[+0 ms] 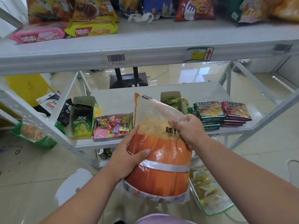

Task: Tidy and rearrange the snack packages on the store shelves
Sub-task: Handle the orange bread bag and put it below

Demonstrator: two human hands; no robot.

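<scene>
The left hand [129, 152] curls around the lower side of a large orange and clear plastic snack bag [159, 160]; the right hand [187, 128] grips its upper right edge, holding it upright in front of the white metal lower shelf [202, 89]. Behind the bag sit an open box of mixed wrapped candies [111, 126], a green chip carton [84, 117] and stacked flat biscuit packs [223, 113]. Above, the upper shelf [161, 39] carries pink and yellow wafer packs [64, 32].
</scene>
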